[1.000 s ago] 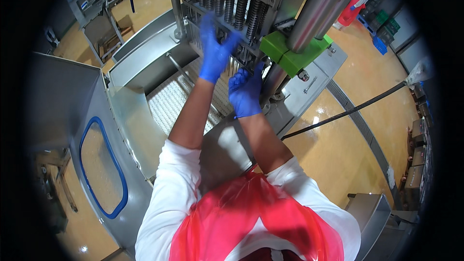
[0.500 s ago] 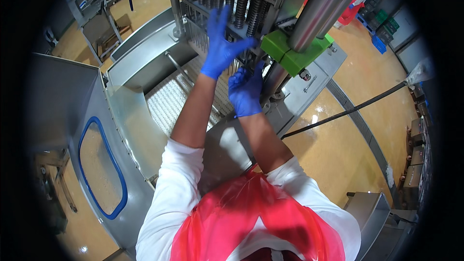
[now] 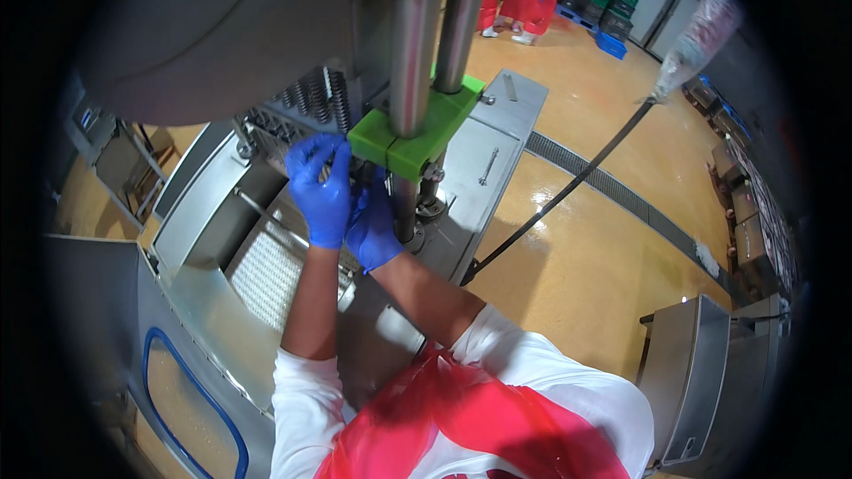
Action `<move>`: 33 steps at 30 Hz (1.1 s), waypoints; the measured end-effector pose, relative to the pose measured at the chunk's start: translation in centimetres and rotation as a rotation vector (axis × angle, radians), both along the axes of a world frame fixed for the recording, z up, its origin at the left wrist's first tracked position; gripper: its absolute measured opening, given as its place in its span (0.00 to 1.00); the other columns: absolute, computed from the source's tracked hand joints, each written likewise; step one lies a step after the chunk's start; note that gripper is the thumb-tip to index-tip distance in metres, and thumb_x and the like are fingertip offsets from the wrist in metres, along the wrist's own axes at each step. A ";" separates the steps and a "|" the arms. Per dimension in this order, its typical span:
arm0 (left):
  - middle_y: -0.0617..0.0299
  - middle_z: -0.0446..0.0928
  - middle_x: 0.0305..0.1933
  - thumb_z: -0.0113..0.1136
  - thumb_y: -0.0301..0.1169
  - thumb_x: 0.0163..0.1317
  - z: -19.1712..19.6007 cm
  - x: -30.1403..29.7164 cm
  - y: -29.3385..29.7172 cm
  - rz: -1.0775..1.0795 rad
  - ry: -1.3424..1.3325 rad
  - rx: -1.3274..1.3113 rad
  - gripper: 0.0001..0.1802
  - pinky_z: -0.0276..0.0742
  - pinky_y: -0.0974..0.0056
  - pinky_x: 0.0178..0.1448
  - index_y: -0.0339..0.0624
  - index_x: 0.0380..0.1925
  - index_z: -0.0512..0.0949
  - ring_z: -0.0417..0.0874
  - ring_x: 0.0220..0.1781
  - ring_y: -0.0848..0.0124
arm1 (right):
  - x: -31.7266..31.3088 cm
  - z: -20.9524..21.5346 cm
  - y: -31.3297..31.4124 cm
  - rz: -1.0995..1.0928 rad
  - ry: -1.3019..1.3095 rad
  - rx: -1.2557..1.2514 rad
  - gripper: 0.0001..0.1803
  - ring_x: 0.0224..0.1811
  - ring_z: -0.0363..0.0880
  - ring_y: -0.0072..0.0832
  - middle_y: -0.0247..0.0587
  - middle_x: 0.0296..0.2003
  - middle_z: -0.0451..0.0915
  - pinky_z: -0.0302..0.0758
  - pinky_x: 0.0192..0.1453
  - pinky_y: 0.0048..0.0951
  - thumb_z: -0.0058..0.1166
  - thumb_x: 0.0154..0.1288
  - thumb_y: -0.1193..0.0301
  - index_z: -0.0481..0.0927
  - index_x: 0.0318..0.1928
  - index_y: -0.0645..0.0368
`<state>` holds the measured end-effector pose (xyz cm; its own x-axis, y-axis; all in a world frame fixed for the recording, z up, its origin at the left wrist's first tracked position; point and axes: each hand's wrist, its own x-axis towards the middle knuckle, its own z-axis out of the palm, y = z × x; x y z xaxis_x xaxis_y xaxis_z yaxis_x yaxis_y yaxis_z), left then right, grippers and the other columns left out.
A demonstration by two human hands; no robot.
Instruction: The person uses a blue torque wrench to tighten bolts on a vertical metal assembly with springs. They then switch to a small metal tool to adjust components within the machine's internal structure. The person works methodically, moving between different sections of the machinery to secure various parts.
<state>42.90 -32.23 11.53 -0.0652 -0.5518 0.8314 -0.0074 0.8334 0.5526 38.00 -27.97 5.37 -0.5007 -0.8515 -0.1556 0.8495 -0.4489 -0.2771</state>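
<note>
Two blue-gloved hands are working at the steel machine (image 3: 497,137), left hand (image 3: 321,191) half curled, fingers loosely together, right hand (image 3: 373,229) gripping near the green block (image 3: 408,129), which looks rigid, heavy, best held by its edges

Glossy orange-yellow floor (image 3: 612,248) crossed by a long metal drain grate (image 3: 621,195). Black hose (image 3: 568,191) running diagonally over it. Stacked green and blue crates (image 3: 617,13) by the far wall. Grey steel cabinet (image 3: 688,381) at right. Blue-rimmed oval window (image 3: 191,404) lower left.
</note>
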 end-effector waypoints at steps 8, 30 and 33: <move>0.53 0.78 0.51 0.68 0.28 0.63 0.5 -0.6 2.0 0.042 -0.042 0.061 0.10 0.70 0.56 0.65 0.35 0.42 0.87 0.77 0.56 0.59 | 0.6 3.7 2.4 0.077 -0.048 -0.038 0.19 0.34 0.77 0.16 0.28 0.38 0.78 0.74 0.38 0.18 0.38 0.82 0.53 0.75 0.58 0.49; 0.62 0.82 0.41 0.61 0.21 0.65 -0.1 -1.3 0.1 -0.197 0.210 0.397 0.06 0.78 0.64 0.50 0.34 0.39 0.84 0.80 0.43 0.73 | -0.6 -3.4 -1.6 0.047 0.016 -0.029 0.17 0.31 0.72 0.14 0.26 0.33 0.71 0.70 0.33 0.16 0.38 0.82 0.54 0.75 0.55 0.48; 0.55 0.81 0.45 0.63 0.25 0.66 -1.1 1.3 0.1 -0.028 0.126 0.257 0.07 0.76 0.61 0.55 0.31 0.40 0.83 0.81 0.47 0.65 | 3.1 -0.5 -1.0 0.113 -0.013 -0.141 0.30 0.52 0.78 0.30 0.41 0.50 0.78 0.74 0.60 0.33 0.36 0.81 0.45 0.72 0.61 0.58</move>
